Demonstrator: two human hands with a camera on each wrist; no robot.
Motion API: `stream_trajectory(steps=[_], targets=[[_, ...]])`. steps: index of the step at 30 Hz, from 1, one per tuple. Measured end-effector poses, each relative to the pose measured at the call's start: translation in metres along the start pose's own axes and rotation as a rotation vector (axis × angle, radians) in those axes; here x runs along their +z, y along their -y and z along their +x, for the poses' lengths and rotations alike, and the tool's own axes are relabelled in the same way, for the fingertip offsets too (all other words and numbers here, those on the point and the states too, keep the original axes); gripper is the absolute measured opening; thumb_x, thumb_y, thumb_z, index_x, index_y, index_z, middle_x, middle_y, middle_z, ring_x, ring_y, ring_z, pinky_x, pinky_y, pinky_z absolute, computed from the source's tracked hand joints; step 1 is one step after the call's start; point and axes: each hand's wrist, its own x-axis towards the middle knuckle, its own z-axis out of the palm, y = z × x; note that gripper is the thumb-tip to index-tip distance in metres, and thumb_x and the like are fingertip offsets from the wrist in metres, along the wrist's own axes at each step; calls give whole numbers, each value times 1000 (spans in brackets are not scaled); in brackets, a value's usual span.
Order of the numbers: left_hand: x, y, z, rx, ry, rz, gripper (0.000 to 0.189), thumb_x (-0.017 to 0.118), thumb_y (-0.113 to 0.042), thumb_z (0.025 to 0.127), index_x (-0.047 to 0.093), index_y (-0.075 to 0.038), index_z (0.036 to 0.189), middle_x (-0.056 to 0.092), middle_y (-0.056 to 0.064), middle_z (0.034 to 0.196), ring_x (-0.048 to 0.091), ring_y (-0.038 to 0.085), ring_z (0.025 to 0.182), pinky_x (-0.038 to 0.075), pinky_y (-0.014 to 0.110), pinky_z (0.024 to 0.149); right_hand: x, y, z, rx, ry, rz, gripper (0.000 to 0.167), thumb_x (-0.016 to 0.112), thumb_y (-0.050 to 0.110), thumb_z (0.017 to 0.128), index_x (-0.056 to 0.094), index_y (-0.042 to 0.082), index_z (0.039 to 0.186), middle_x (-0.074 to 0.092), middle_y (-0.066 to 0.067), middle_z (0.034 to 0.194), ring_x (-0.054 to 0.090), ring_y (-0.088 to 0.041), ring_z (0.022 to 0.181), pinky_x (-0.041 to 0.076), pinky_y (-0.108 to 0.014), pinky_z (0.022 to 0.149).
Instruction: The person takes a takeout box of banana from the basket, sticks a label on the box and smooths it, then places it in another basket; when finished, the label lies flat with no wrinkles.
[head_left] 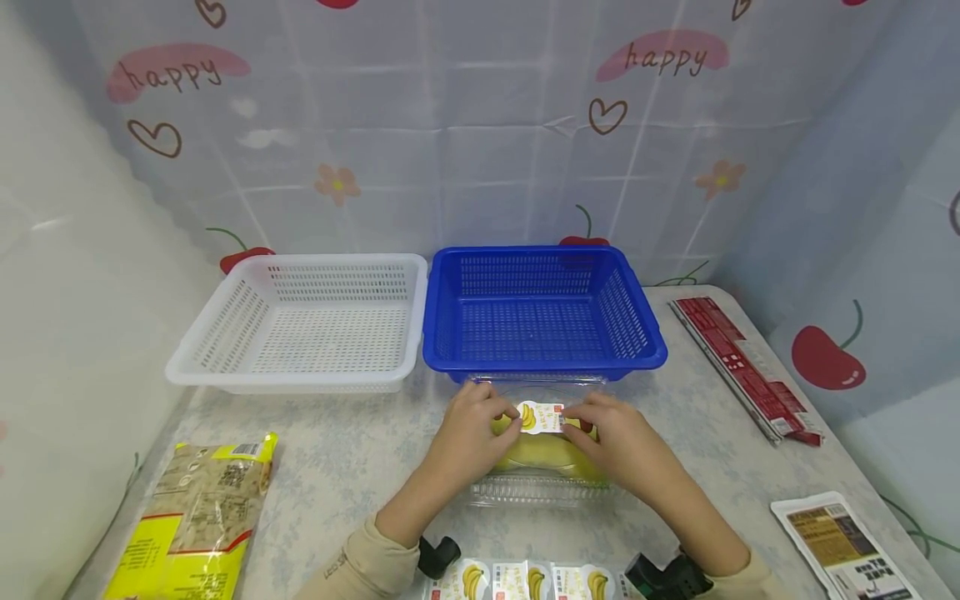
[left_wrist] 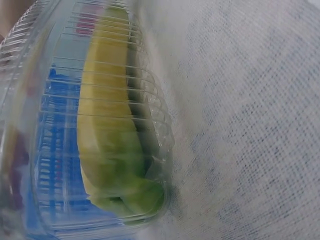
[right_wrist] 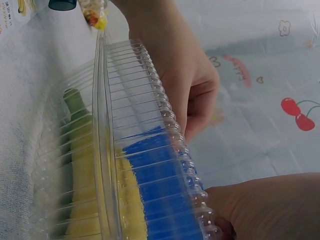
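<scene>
In the head view, a clear plastic clamshell box (head_left: 543, 493) stands lid down on the table with yellow bananas (head_left: 543, 452) inside. On top of its lid is a white label (head_left: 542, 418) printed with bananas. My left hand (head_left: 472, 433) pinches the label's left end between thumb and forefinger. At the other end, my right hand (head_left: 626, 437) pinches the right edge the same way. The left wrist view looks through the ribbed side at a banana (left_wrist: 107, 110) with a green stem end. Both hands appear above the lid in the right wrist view.
Behind the box stand a white basket (head_left: 300, 382) and a blue basket (head_left: 547, 367). A yellow food bag (head_left: 187, 517) lies at left. Long red packaging (head_left: 742, 367) and a white packet (head_left: 843, 546) lie at right. More banana labels (head_left: 525, 581) lie at the front.
</scene>
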Motion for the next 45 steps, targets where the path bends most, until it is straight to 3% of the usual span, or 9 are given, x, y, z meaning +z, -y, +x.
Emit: stream_trajectory(steps=[4,7,11,23,27,30,37,41,45], targets=[[0,-1,0,-8,-19,-13,8,78,-19,81,75,-14,75,56,-3,73,48,14,73,45,47,105,1,0,-1,-14,-20,18,6,75,15,88,77,14,94,52,12,73,46,-1,66,43,-19,58],[1,-2,-1,-10,-33,-16,10,79,-20,79,74,-14,73,58,-4,73,48,13,72,49,37,91,2,-1,-2,-18,-37,32,3,74,14,89,77,15,90,51,13,71,45,0,65,43,-19,57],[3,-3,-2,-12,-52,-10,11,81,-20,76,74,-14,70,57,-5,71,46,11,70,44,29,73,3,-2,-2,-15,-43,43,3,74,14,89,77,15,89,51,13,70,44,1,64,42,-18,56],[0,-3,-5,-52,-16,-14,9,79,-22,79,75,-15,74,60,-4,75,47,10,73,43,27,72,7,-1,-2,4,-36,52,6,76,14,87,78,15,93,51,12,72,43,-1,64,42,-18,56],[-1,-3,-6,-60,-5,-31,9,79,-21,80,76,-15,75,60,-3,76,47,11,73,49,35,89,7,-2,-2,11,-35,48,7,76,15,87,78,14,94,51,13,72,44,-1,64,42,-18,56],[-1,-3,-6,-57,-11,-43,8,79,-19,79,76,-14,75,60,-3,74,47,11,72,44,46,106,6,-3,-3,16,-34,43,7,75,15,88,78,15,94,51,14,73,44,-1,64,42,-18,56],[-3,-5,-5,-69,0,-55,7,78,-19,80,76,-13,76,59,-2,74,45,11,73,40,50,111,6,-4,-4,8,-43,57,7,75,15,89,77,15,96,51,14,74,43,1,64,43,-18,57],[-5,-5,-10,-41,-1,-65,5,77,-19,81,76,-14,80,59,-1,77,45,11,77,48,36,92,5,-5,-7,-23,-90,83,12,76,15,88,77,13,100,53,13,76,42,2,62,43,-17,55],[-9,-6,-16,9,-38,-67,4,78,-18,80,76,-14,83,60,-1,82,48,13,85,43,30,79,3,-7,-11,-49,-148,119,15,76,12,87,77,11,103,55,11,78,41,3,60,42,-17,52]])
